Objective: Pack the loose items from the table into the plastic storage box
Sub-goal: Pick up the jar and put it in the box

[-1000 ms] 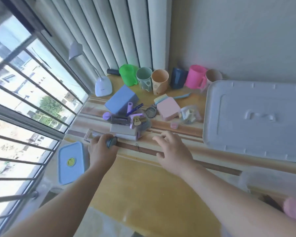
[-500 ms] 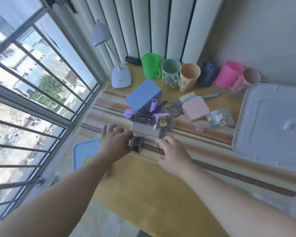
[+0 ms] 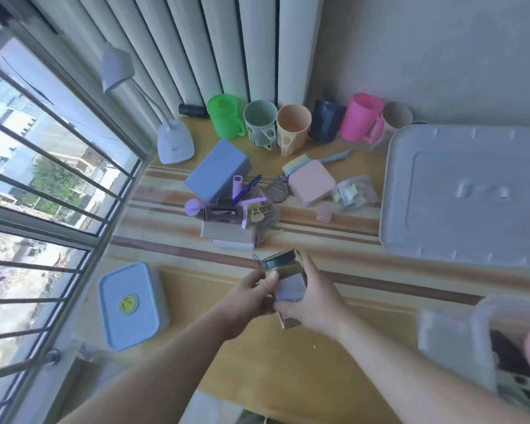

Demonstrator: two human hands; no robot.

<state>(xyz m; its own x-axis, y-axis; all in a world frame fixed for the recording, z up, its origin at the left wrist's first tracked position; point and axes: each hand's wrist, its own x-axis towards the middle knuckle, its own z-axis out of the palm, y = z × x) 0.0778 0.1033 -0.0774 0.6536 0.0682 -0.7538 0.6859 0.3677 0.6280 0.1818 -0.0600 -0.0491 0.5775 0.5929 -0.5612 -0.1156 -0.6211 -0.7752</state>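
A small glass jar (image 3: 285, 275) with a dark lid and a pale label is held above the table's front part by both hands. My left hand (image 3: 253, 293) pinches its left side and my right hand (image 3: 314, 304) wraps its right side and bottom. The plastic storage box (image 3: 459, 341) shows blurred at the lower right, with dark things inside. Its grey lid (image 3: 468, 194) lies flat at the right of the table. A heap of loose items (image 3: 236, 212) sits mid-table: a blue box (image 3: 216, 169), a pink case (image 3: 312, 186), a clear tub (image 3: 354, 194), pens and clips.
Several cups (image 3: 294, 127) line the back wall beside a white desk lamp (image 3: 175, 142). A blue lidded container (image 3: 132, 306) rests on the sill at the left, by the barred window (image 3: 43, 191). The wooden table (image 3: 334, 362) has bare surface in front.
Both hands have come off the table and lifted the jar toward me, now gripping it together. The view has swung, bringing the storage box into the lower right.
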